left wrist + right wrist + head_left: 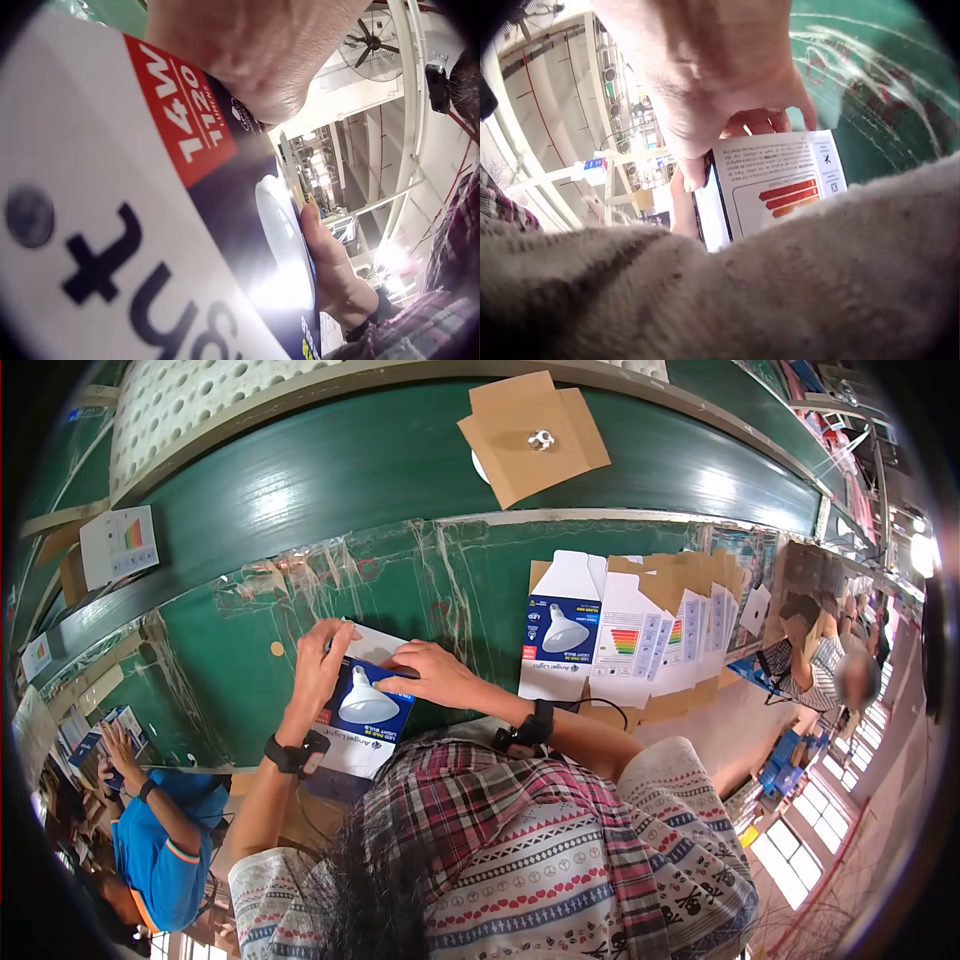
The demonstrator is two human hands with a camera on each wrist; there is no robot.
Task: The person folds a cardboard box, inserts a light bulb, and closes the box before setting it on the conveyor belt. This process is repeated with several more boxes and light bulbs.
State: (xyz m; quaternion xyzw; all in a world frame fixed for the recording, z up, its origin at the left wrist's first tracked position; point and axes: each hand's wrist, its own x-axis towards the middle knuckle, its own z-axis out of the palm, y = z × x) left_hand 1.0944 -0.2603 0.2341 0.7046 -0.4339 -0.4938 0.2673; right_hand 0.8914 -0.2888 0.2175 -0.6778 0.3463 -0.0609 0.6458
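Note:
A blue and white light bulb box [370, 705], printed with a bulb picture, is tilted between both hands close to the body. My left hand [322, 660] grips its upper left edge, fingers bent over the top. From the right side my right hand [435, 675] holds it, with the thumb across the printed front and the other fingers behind. The left wrist view shows the box's red 14W label [176, 112] near the left hand [232, 60]. In the right wrist view, a side panel with an energy chart [787, 191] lies below the right hand [712, 75].
Flattened bulb cartons [560, 630] overlap in a row on the green bench at right. Beyond, a brown cardboard insert [530, 435] with a bulb's metal base poking through sits on the green belt [270, 490]. Another box [120, 545] stands at far left. A person in blue [165, 820] works at left.

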